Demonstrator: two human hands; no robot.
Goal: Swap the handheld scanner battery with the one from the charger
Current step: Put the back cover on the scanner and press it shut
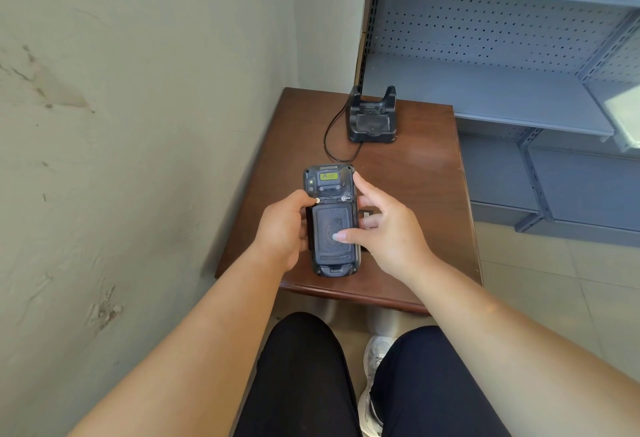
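Observation:
A black handheld scanner (330, 194) is held back side up over the brown table (415, 173). Its textured battery cover (332, 242) sits in place on the back. My left hand (282, 232) grips the scanner's left edge, thumb near the latch at the cover's top. My right hand (384, 228) is spread at the scanner's right side, its thumb pressing on the middle of the cover and the forefinger touching the upper right edge. A black charger cradle (372, 118) stands at the table's far side. A small dark object, perhaps a battery (367, 216), lies half hidden under my right fingers.
A black cable (329, 135) curls from the cradle across the table towards the scanner. A wall runs close along the left. Grey metal shelving (502, 90) stands to the right and behind the table. My legs and a white shoe (375, 360) are below the table's near edge.

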